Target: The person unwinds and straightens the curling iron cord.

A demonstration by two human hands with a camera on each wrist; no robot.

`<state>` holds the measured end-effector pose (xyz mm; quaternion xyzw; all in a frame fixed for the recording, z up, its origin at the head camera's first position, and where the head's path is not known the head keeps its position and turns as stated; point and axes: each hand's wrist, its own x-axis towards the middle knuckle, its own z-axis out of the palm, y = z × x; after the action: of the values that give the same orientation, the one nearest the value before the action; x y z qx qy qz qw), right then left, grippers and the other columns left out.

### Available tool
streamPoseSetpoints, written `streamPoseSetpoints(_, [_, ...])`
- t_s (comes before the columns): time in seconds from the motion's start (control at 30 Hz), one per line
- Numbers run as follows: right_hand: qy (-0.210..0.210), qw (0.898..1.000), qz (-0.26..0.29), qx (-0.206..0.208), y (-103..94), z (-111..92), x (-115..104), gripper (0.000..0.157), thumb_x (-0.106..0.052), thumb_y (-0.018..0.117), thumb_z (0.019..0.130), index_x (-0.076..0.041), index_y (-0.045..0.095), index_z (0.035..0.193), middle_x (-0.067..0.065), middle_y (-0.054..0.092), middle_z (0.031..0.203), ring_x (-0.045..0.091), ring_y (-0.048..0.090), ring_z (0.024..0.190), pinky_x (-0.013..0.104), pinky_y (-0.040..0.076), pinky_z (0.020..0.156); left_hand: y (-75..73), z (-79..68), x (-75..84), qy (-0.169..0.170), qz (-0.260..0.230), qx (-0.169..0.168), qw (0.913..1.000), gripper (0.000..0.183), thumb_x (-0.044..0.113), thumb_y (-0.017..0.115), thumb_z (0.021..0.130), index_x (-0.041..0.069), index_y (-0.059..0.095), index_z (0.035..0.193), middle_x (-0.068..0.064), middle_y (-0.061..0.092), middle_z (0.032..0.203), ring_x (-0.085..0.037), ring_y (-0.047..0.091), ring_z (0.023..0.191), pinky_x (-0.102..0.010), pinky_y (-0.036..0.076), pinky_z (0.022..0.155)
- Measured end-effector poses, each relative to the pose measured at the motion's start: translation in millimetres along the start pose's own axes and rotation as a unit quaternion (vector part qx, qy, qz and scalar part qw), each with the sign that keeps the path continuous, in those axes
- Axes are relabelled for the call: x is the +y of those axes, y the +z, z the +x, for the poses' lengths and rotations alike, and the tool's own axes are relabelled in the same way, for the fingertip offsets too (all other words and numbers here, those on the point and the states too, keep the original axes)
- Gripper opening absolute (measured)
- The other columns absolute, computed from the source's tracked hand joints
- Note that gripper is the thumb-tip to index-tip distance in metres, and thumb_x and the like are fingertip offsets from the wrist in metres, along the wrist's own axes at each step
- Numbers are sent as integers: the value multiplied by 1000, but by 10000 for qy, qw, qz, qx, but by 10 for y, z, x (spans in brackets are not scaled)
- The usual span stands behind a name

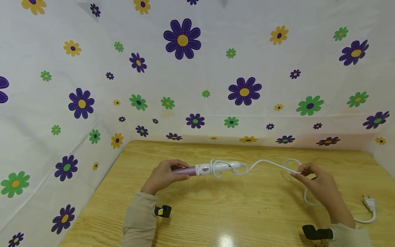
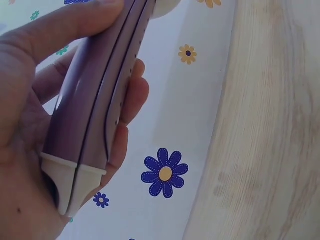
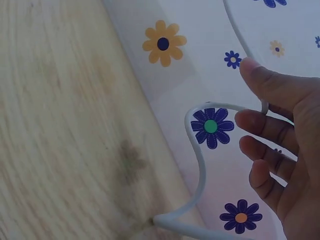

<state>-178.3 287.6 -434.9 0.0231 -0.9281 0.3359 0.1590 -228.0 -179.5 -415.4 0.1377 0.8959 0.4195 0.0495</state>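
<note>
A hair straightener (image 1: 202,169) with a purple barrel and white handle is held level above the table. My left hand (image 1: 162,176) grips its purple end, thumb on one side and fingers round the other. In the left wrist view the straightener (image 2: 90,100) shows two long halves lying together, with pale end caps by the palm. Its white cord (image 1: 265,161) loops loosely round the handle, then runs right to my right hand (image 1: 322,185). There the thumb and forefinger pinch the cord (image 3: 199,165), while the other fingers curl loosely.
Further right, the cord's two-pin plug (image 1: 369,203) lies on the wooden table (image 1: 216,212). White flower-print sheeting (image 1: 210,72) rises behind the table and along its left and right sides. Each wrist wears a black camera mount.
</note>
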Motion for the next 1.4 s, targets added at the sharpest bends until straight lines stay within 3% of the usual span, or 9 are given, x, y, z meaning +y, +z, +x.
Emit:
streamPoseSetpoints(0.1, [-35,9998,-159,-83,24,5,22,20,-28,70,89,-11,62,91,-6,65,83,-7,49,76,23,40,59,11,2,-2,8,23,-28,10000,32,31,82,76,22,72,105,-2,71,103,-15,62,86,-33,49,77])
streamPoseSetpoints(0.2, [-14,9987,-359,-363,37,14,34,22,-30,68,90,-9,64,93,8,68,89,9,57,79,28,41,61,21,2,-1,-25,66,-17,10000,32,31,82,75,23,73,105,-1,72,103,-15,62,86,-33,49,76])
streamPoseSetpoints(0.3, [-52,9966,-499,-660,53,19,38,24,-30,66,92,-6,67,99,13,69,92,22,60,81,31,41,63,37,4,0,-65,84,-40,9999,31,30,82,75,24,73,105,-1,71,104,-15,62,87,-33,49,76])
streamPoseSetpoints(0.53, [20,9945,-384,-974,82,10,1,33,-31,62,94,-5,66,113,10,69,96,0,53,77,25,42,60,77,3,27,-79,131,-129,9998,29,27,82,75,27,73,103,-1,70,108,-16,63,88,-33,49,74])
streamPoseSetpoints(0.77, [-143,9946,-134,-1019,125,39,-150,38,-29,61,95,-4,59,124,13,66,101,16,62,85,28,47,64,101,11,28,70,211,-130,9997,30,27,83,74,26,73,102,0,71,104,-15,63,85,-33,49,74])
streamPoseSetpoints(1.03, [-459,9902,343,-1273,284,28,-443,37,-24,62,95,-5,56,126,9,65,99,14,61,80,25,48,63,112,9,45,131,428,-164,9989,29,29,82,76,26,73,103,1,71,103,-13,62,83,-32,49,73])
streamPoseSetpoints(1.4, [-509,9816,1013,-1536,489,-10,-679,37,-22,63,94,-4,56,125,8,64,96,9,60,74,24,48,62,129,4,74,65,488,-188,9986,28,27,82,76,24,74,102,-1,71,103,-14,62,84,-32,49,74])
